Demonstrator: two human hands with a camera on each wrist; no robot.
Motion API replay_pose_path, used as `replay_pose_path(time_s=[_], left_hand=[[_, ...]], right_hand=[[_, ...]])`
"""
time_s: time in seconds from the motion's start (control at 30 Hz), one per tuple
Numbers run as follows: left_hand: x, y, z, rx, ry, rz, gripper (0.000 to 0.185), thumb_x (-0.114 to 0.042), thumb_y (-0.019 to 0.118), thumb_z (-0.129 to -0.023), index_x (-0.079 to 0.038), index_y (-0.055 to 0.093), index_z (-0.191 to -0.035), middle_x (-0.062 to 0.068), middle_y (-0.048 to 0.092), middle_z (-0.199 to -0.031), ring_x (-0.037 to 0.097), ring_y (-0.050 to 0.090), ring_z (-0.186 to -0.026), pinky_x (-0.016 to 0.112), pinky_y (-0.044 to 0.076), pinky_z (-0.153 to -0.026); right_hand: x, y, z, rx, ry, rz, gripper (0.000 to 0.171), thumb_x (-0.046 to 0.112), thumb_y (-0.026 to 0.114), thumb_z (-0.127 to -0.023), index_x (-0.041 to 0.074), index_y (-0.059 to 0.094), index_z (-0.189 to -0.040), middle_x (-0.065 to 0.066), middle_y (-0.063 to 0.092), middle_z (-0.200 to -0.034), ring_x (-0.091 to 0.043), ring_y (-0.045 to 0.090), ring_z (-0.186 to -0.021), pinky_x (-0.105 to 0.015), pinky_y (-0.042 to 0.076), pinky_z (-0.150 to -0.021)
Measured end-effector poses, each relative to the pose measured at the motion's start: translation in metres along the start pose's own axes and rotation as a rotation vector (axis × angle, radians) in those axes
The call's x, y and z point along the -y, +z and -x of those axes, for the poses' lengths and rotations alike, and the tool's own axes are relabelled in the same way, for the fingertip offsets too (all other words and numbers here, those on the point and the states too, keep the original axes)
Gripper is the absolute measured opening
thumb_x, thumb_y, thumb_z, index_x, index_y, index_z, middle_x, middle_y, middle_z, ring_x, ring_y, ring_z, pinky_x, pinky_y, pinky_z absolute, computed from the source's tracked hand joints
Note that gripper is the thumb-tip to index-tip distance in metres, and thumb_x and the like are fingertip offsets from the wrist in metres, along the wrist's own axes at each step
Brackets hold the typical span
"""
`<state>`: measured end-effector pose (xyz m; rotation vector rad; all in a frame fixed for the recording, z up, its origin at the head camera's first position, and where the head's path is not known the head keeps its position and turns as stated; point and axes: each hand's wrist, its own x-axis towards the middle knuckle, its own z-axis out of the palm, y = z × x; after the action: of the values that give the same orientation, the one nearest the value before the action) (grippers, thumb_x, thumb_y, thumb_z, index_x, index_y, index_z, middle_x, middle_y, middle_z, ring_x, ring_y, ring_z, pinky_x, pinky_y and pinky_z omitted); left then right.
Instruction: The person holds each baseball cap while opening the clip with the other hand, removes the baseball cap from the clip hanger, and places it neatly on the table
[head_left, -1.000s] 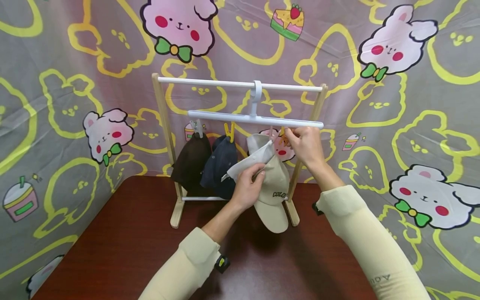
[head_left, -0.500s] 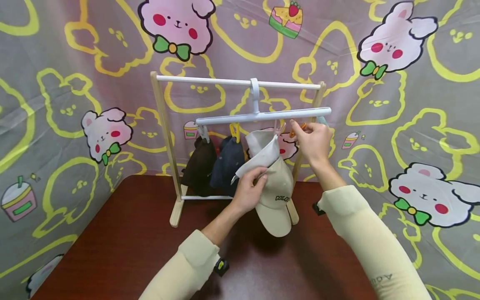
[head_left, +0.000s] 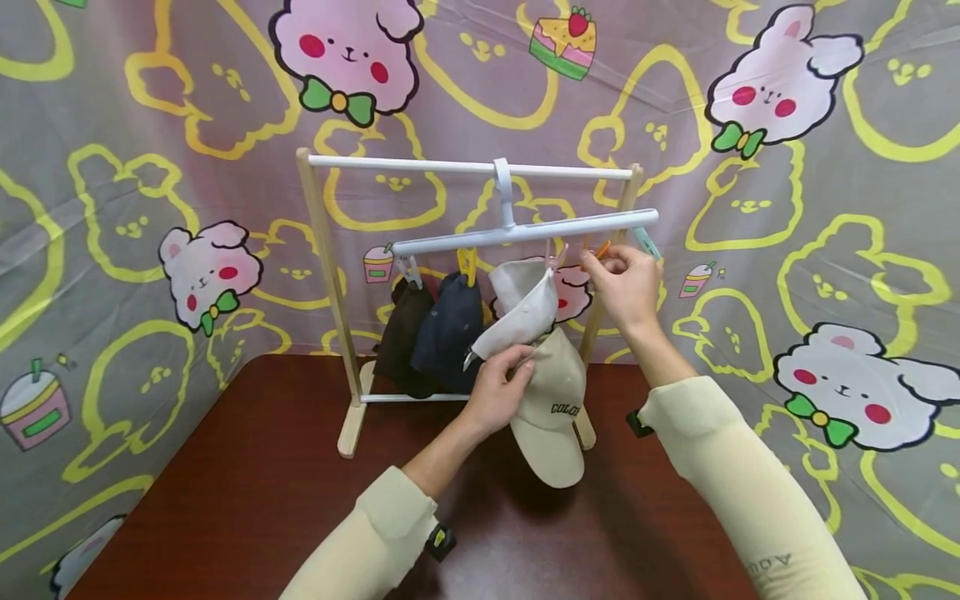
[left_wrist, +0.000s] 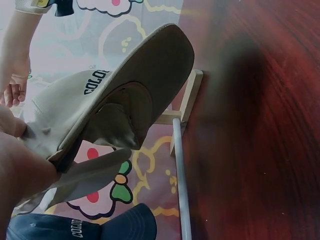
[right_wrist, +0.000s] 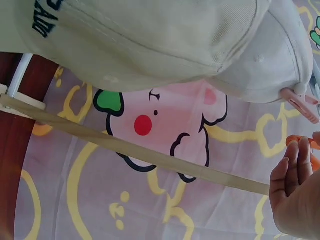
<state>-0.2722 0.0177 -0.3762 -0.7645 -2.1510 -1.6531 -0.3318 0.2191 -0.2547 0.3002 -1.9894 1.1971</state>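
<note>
The left hand (head_left: 498, 387) pinches the crown of a beige cap (head_left: 551, 396) between thumb and curled fingers, brim hanging down over the table (head_left: 247, 492). The right hand (head_left: 626, 283) is raised just above and right of it, fingertips pinching an orange clip (head_left: 600, 248) under the white hanger (head_left: 525, 233). A pale cap (head_left: 517, 304) hangs from a pink clip (right_wrist: 299, 104) beside the beige one, touching it. Further left a navy cap (head_left: 450, 329) and a brown cap (head_left: 401, 333) hang from the same hanger, which sits tilted on the rail of a wooden rack (head_left: 322, 275). Behind is a cartoon-print cloth (head_left: 150, 167)
</note>
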Motion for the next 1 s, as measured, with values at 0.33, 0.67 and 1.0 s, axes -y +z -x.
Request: replay_pose_path(time_s=[0.33,0.67,1.0], left_hand=[[0.005,0.001,0.011,0.141,0.001,0.032,0.021,-0.007,0.055,-0.104,-0.006,0.071,-0.118,0.008,0.074,-0.108,0.016,0.065,-0.095,0.030,0.052,-0.084],[0.006,-0.002,0.018,0.221,-0.006,0.062,0.021,-0.005,0.054,-0.104,-0.003,0.070,-0.118,0.009,0.074,-0.110,0.018,0.065,-0.093,0.029,0.051,-0.083],[0.004,-0.013,0.021,0.309,-0.018,0.009,0.019,-0.006,0.056,-0.103,-0.005,0.072,-0.115,0.005,0.075,-0.109,0.012,0.065,-0.095,0.028,0.051,-0.084]], right_hand=[[0.000,-0.003,0.000,0.014,-0.036,0.013,0.027,0.026,0.079,-0.090,0.000,0.075,-0.088,-0.007,0.068,-0.061,0.002,0.058,-0.049,-0.015,0.036,-0.046],[-0.001,-0.004,0.003,0.052,0.001,-0.006,0.026,0.025,0.077,-0.092,-0.001,0.074,-0.092,0.001,0.068,-0.059,-0.005,0.062,-0.051,-0.017,0.038,-0.048],[0.002,-0.006,0.005,0.094,0.041,-0.053,0.034,0.027,0.073,-0.094,-0.006,0.071,-0.097,0.021,0.063,-0.058,0.002,0.063,-0.052,-0.016,0.045,-0.051]])
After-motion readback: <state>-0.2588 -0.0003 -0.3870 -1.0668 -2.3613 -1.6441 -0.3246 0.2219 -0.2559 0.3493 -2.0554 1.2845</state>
